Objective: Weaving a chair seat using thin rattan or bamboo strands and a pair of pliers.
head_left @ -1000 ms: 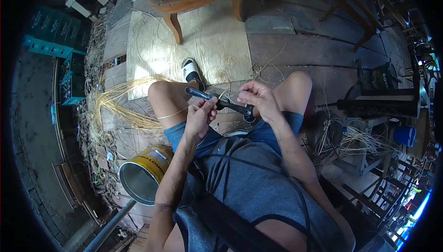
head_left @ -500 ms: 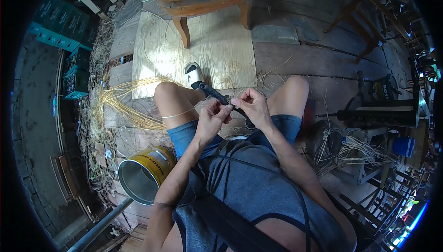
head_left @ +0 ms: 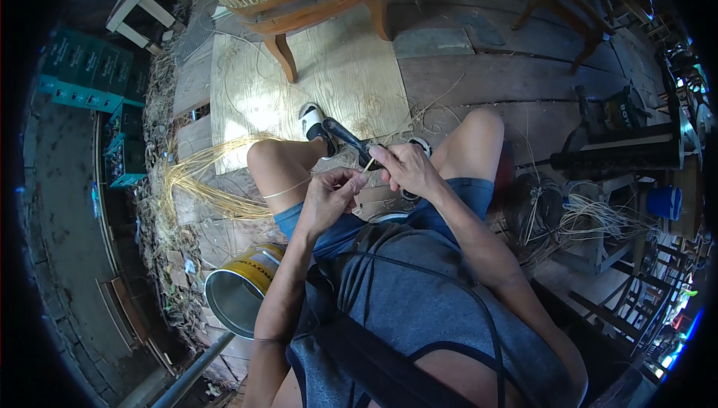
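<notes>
My left hand (head_left: 330,197), in front of my lap, is closed in a pinch on a thin pale cane strand (head_left: 288,191). The strand trails left across my thigh, and a short piece of it shows between the two hands. My right hand (head_left: 408,169) is closed around a dark long-handled tool (head_left: 345,136), its thumb close to the strand. One end of the tool points forward and left, toward my shoe (head_left: 311,119). The fingers hide its working part, so its exact kind cannot be made out.
Golden cane strands (head_left: 217,183) lie left of my knee. A yellow bucket (head_left: 262,270) stands by my left elbow. Ahead, a wooden chair (head_left: 321,20) stands partly on a plywood sheet (head_left: 239,94). Coiled cane (head_left: 598,217) lies to the right, near a blue container (head_left: 664,202).
My left hand has moved down and left, farther from the right. The tool's forward end has swung outward, and the strand between the hands now shows more clearly.
</notes>
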{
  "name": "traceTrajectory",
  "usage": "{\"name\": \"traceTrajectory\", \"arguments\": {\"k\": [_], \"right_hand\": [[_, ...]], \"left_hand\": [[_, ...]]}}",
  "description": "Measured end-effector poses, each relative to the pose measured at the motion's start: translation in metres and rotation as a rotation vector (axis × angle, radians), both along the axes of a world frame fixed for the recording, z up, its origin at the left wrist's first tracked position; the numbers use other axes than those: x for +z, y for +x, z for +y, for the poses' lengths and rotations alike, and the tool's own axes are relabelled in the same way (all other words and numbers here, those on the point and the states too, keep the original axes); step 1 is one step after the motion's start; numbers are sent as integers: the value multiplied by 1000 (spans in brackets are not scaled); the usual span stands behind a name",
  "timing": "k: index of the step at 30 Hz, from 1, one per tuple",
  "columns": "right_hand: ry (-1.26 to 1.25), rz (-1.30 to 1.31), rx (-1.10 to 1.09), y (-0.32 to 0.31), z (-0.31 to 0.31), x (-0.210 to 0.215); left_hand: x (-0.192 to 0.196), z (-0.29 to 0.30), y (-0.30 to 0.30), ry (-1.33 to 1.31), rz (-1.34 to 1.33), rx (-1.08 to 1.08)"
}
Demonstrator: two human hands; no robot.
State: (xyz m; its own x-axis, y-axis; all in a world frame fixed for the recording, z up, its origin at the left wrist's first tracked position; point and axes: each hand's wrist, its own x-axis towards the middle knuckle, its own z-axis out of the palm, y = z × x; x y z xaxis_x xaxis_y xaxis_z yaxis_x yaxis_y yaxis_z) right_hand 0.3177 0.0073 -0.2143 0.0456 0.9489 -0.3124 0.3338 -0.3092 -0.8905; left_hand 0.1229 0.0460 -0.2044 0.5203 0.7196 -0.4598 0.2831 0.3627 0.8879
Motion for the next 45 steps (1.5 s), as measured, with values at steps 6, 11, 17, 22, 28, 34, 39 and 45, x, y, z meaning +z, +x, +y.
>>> {"name": "traceTrajectory", "arguments": {"k": [6,11,17,22,28,34,39,45], "right_hand": [[253,-61,105,-15,-12,-7],[122,100,45,-16,-20,-8],[124,254,-113,-9,-19,-23],[40,374,-310,36,-6,2],[143,471,-354,70,16,8],[176,89,-255,47,19,25],[323,-51,-170,15,11,38],[279,30,-166,15,5,24]], "left_hand": [[-15,-11,0,10,-111,40],[-7,-10,4,180,62,-84],[-8,-17,6,434,62,-50],[40,-29,-27,287,68,-67],[60,-66,-112,166,144,-69],[54,-15,-99,574,420,-374],[20,25,20,365,-65,-141],[20,18,36,273,-174,-85]]}}
